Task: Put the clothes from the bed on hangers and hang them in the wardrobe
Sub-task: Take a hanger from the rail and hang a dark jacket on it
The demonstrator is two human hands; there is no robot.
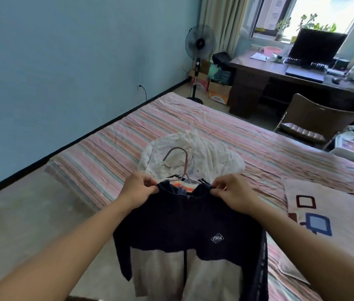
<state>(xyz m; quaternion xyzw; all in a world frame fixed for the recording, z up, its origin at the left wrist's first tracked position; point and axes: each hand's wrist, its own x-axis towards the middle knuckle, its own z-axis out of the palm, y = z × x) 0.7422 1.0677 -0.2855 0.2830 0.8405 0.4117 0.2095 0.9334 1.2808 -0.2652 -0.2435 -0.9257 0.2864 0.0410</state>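
Note:
A dark navy zip jacket point(184, 222) with a pale lower half and a small white logo hangs in front of me over the bed's near edge. My left hand point(138, 187) pinches its left shoulder at the collar, and my right hand point(230, 192) pinches the right shoulder. A pink hanger point(179, 158) sticks up out of the collar, its hook free. Behind it a white patterned garment point(206, 157) lies crumpled on the striped bed point(110, 144). No wardrobe is in view.
A patterned pillow point(323, 222) lies on the bed at right. Beyond the bed stand a folding chair point(315, 122), a dark desk point(280, 77) with a monitor, and a floor fan point(200, 46) by the blue wall. Bare floor lies left of the bed.

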